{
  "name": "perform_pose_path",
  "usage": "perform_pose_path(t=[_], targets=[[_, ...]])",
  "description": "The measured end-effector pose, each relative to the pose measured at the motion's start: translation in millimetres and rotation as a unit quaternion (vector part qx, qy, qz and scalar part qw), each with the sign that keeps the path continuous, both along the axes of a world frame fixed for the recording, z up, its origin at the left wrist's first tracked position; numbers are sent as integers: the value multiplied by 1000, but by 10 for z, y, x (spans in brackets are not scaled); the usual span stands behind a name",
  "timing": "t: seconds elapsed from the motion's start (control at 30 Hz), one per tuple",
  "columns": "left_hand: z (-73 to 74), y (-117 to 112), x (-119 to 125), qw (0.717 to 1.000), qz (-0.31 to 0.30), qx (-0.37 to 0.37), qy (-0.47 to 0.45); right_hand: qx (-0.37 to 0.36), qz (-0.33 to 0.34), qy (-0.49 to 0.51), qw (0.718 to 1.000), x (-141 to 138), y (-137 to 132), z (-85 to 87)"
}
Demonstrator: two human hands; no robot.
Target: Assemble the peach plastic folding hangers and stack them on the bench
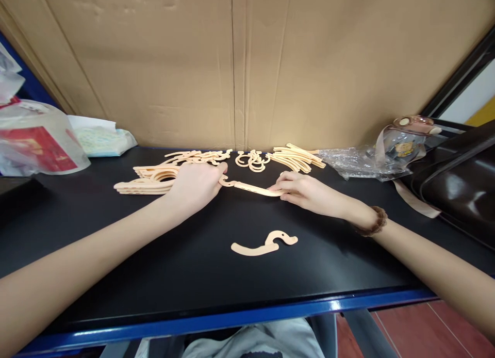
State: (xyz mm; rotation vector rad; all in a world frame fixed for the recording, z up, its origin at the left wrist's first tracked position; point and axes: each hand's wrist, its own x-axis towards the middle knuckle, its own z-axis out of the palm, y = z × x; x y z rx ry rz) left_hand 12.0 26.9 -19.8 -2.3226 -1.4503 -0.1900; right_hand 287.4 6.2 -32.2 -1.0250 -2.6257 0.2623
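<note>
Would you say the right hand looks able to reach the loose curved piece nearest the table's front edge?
Probably yes: nothing shows between the right hand and the curved piece, though the fingers hold a pale strip and may need to release it first.

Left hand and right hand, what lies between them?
Head view: a curved beige piece at the left hand, then a beige strip reaching the right hand.

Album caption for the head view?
Left hand grips a beige hooked piece, right hand a slim beige strip, over a black tabletop.
</note>
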Motion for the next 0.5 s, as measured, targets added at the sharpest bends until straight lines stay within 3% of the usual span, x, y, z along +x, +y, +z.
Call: perform_pose_path(t=[0.1, 0.3, 0.4, 0.5], targets=[[-15, 28, -16, 999, -32, -12, 15, 13, 13, 4, 1000, 10, 18, -18], [-54, -31, 40, 976, -191, -104, -8, -5, -23, 67, 997, -32, 34, -45], [-45, -96, 101, 963, -208, -160, -63, -8, -59, 93, 994, -48, 42, -64], [-19, -163, 171, 963, -193, -165, -89, -11, -77, 113, 991, -60, 47, -84]])
